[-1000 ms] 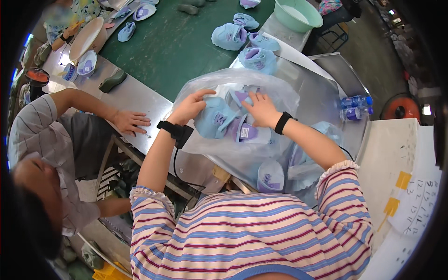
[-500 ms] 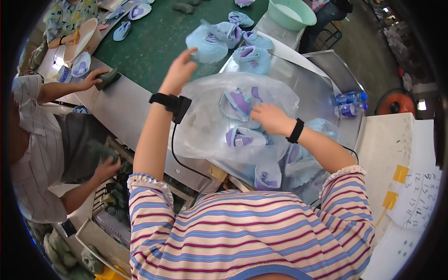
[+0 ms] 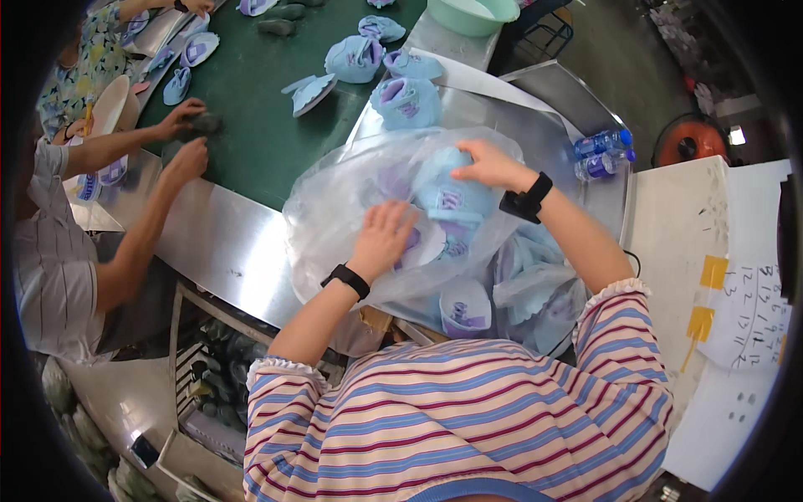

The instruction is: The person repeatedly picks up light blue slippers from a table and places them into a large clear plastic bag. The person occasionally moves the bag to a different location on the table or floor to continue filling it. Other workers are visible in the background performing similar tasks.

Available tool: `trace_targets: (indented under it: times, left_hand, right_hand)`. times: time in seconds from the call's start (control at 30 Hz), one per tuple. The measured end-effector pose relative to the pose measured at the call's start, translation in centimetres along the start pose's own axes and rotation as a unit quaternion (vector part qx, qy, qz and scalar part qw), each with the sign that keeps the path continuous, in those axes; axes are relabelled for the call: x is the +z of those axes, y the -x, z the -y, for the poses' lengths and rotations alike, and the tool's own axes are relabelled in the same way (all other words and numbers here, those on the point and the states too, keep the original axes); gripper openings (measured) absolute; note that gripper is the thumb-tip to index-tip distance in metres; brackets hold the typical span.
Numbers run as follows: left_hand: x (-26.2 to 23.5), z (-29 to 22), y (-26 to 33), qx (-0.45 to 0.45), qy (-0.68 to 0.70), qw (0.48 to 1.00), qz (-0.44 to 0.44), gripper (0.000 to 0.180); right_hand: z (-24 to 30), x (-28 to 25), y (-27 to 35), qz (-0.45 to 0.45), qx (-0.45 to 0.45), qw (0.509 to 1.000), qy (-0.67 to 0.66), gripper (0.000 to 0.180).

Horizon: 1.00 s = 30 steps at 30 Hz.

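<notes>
A clear plastic bag (image 3: 322, 213) lies spread on the metal table in front of me, with light-blue and purple shoe uppers in it. My right hand (image 3: 495, 167) is closed on the edge of a light-blue shoe upper (image 3: 443, 186) at the bag's mouth. Over the left part of the bag, my left hand (image 3: 385, 238) has its fingers stretched out, resting by a white-and-purple upper (image 3: 428, 244). Another upper (image 3: 465, 308) sits near my body. More bagged uppers (image 3: 535, 293) lie at the right, partly hidden by plastic.
Several blue uppers (image 3: 406, 102) stand beyond the bag, toward the green tabletop (image 3: 259, 100). Two bottles (image 3: 602, 155) lie at the right, and a green basin (image 3: 473, 15) stands at the back. A co-worker's hands (image 3: 186, 142) handle a dark piece at the left.
My left hand has come back from the far uppers to the bag. My right hand now grips a light-blue upper. The co-worker's hands have come together over the green tabletop.
</notes>
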<state>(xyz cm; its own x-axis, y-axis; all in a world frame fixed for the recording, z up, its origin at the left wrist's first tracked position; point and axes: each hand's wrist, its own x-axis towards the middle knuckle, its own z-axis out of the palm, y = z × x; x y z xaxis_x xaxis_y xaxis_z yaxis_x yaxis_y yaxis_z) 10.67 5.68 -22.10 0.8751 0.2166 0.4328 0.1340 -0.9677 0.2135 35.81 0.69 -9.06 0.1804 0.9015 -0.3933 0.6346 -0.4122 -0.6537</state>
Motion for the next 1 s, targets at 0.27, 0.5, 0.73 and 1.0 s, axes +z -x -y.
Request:
trace_targets:
  times: [0.27, 0.5, 0.73, 1.0]
  left_hand:
    - [-1.6, 0.1, 0.9, -0.141, 0.172, 0.950, 0.218, 0.043]
    - [-5.7, 2.9, 3.8, -0.373, 0.872, 0.303, -0.094, 0.049]
    - [-7.6, 1.6, 3.6, -0.315, 0.916, 0.215, -0.128, 0.058]
    - [-10.2, 6.2, 4.5, -0.408, 0.807, 0.376, -0.202, 0.052]
  right_hand:
    - [1.7, 0.7, 1.7, 0.173, -0.022, 0.920, 0.350, 0.039]
    - [1.0, -0.4, 3.5, 0.257, -0.085, 0.953, 0.136, 0.041]
    - [-0.1, -0.1, 2.1, 0.287, -0.079, 0.884, -0.360, 0.055]
    - [3.9, 0.2, 0.5, 0.129, -0.061, 0.879, -0.455, 0.045]
